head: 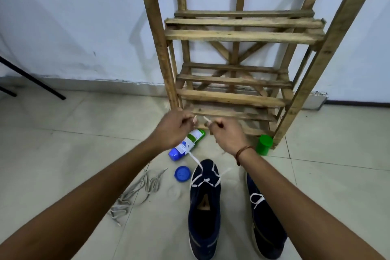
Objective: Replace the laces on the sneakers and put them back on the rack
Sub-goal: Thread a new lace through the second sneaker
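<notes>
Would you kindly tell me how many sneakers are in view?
2. The left sneaker lies on the floor at centre; the right sneaker sits beside it, partly hidden by the right forearm.

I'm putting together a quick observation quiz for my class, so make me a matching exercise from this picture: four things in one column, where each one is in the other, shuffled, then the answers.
1 white lace
2 grey laces
3 blue cap
4 green container

A beside the wooden rack's right front leg
B ends pinched by the left hand and right hand
C loose heap on the floor
D flat beside the toe of the half-laced sneaker

Pairs: 1-B, 2-C, 3-D, 4-A
</notes>
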